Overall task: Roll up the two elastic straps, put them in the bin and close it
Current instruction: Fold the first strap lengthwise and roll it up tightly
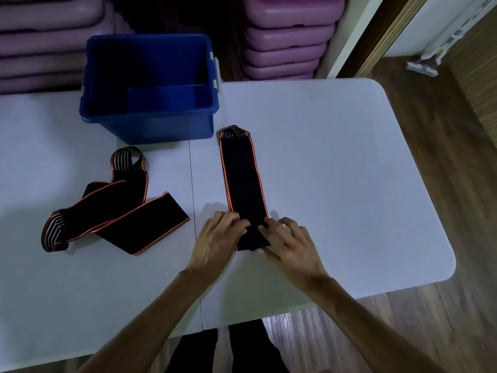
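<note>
Two straps lie on the white table (336,157), and both hands are at the near end of the straight strap (243,181), which is laid out flat, pointing toward the blue bin (150,127). The left hand (215,243) and the right hand (290,243) have their fingers bent over that end, pinching it — it looks like the very start of the roll. No roll has formed yet, so the job is only just begun. Next the fingers need to tuck the end under tight and push it forward, keeping the edges even. The other strap (113,216) lies loose and bent to the left, near the bin but not touching it. The bin stands open and looks empty — I cannot see its lid
</note>
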`<state>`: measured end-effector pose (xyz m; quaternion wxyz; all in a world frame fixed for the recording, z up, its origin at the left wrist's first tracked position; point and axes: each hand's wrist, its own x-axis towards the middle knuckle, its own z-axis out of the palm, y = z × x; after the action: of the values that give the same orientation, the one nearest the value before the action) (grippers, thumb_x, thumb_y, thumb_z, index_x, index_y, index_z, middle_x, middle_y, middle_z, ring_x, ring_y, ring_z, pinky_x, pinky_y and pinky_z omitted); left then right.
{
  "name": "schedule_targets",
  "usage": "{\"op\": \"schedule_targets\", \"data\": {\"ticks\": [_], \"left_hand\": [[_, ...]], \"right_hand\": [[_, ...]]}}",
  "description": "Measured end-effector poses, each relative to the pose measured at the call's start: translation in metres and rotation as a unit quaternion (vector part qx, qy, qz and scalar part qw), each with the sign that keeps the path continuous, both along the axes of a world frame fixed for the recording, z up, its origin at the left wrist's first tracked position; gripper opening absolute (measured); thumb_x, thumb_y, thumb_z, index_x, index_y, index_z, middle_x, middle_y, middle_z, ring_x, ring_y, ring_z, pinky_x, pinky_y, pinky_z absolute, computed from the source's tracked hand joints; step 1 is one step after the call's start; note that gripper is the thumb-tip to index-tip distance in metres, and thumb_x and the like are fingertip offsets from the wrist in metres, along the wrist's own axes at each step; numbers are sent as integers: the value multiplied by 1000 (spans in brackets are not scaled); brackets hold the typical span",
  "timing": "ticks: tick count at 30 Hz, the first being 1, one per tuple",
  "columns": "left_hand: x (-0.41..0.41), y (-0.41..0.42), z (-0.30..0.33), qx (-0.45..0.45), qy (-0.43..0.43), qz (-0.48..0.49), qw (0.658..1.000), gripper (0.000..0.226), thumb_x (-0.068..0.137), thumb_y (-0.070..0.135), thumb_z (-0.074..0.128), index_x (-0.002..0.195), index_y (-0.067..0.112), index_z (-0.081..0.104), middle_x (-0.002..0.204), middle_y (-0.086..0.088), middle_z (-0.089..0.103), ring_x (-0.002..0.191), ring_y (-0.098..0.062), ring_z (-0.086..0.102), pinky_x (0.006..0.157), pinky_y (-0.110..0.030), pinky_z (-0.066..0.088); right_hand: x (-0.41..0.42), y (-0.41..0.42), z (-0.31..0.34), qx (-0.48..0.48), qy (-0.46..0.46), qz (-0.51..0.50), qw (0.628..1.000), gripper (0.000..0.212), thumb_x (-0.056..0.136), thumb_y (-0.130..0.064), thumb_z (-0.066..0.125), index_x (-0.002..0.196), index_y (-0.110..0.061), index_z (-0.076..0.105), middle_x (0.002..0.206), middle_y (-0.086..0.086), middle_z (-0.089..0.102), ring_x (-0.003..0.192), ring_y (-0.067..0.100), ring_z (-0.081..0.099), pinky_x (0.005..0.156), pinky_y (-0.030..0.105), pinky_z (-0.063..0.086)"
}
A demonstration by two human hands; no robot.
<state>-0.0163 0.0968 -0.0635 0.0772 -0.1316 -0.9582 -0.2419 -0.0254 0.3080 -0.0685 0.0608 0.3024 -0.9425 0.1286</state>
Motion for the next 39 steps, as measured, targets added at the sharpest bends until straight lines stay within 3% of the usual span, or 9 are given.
{"op": "schedule_targets", "data": {"ticks": [5, 13, 17, 21, 25, 29, 33, 36, 39], "left_hand": [[15, -11, -1, -73, -22, -67, 995, 52, 89, 50, 52, 126, 14, 59, 125, -5, 58, 115, -22, 51, 92, -35, 49], [9, -7, 9, -56, -49, -47, 996, 57, 102, 46, 23, 120, 9, 62, 111, -5, 64, 105, -20, 55, 82, -35, 51], [-5, -12, 14, 10, -123, -45, 991, 55, 99, 51, 24, 123, 14, 57, 110, -1, 54, 106, -17, 45, 90, -30, 46], [-19, -18, 11, 30, -160, -33, 986, 50, 98, 51, 24, 97, 16, 59, 91, 3, 55, 86, -15, 44, 82, -35, 45], [-37, -22, 7, 67, -224, -5, 972, 49, 94, 57, 25, 71, 18, 45, 64, 5, 42, 67, -15, 39, 68, -38, 39], [-52, -27, 17, 49, -155, 41, 986, 47, 93, 54, 30, 92, 18, 61, 94, -1, 55, 91, -20, 49, 85, -37, 42], [-84, -6, 29, -15, -38, 70, 997, 45, 96, 39, 32, 122, 13, 58, 135, -12, 49, 126, -32, 45, 100, -45, 41], [-102, 11, 15, -119, -149, 30, 981, 55, 101, 41, 21, 149, 15, 25, 160, -12, 12, 149, -27, 7, 117, -51, 18], [-108, -2, -5, -159, -207, 60, 964, 62, 100, 48, 18, 152, 22, -5, 161, 0, -16, 147, -19, -17, 118, -54, -2]], "right_hand": [[-5, 2, 0, -2, 2, 30, 1000, 36, 96, -30, 51, 122, -10, 65, 129, 5, 63, 111, 23, 52, 81, 36, 49], [-26, -2, 17, 10, -44, 44, 998, 42, 90, -40, 56, 122, -14, 61, 127, 2, 58, 117, 22, 47, 88, 35, 45], [-38, -5, 19, -20, -123, 56, 991, 47, 97, -43, 40, 127, -12, 61, 121, 2, 60, 110, 21, 51, 84, 38, 51], [-49, -6, 26, -81, -203, 43, 975, 45, 99, -38, 45, 135, -14, 54, 111, 3, 64, 105, 21, 54, 88, 35, 48], [-50, -17, 27, -155, -260, -17, 953, 37, 99, -34, 53, 135, -23, 53, 99, -1, 63, 100, 14, 50, 85, 27, 46], [-52, -20, 25, -157, -264, -7, 952, 35, 100, -32, 52, 134, -23, 53, 92, -14, 51, 95, 7, 42, 84, 19, 40], [-47, -22, 26, -158, -256, -10, 954, 33, 100, -29, 53, 133, -23, 54, 93, -11, 51, 97, 11, 44, 82, 17, 37], [-40, -20, 28, -153, -239, -2, 959, 33, 99, -30, 52, 130, -19, 57, 96, -3, 59, 97, 16, 49, 85, 25, 44], [-35, -18, 30, -125, -217, 16, 968, 34, 99, -33, 48, 127, -18, 58, 92, 1, 61, 92, 24, 55, 80, 40, 50]]}}
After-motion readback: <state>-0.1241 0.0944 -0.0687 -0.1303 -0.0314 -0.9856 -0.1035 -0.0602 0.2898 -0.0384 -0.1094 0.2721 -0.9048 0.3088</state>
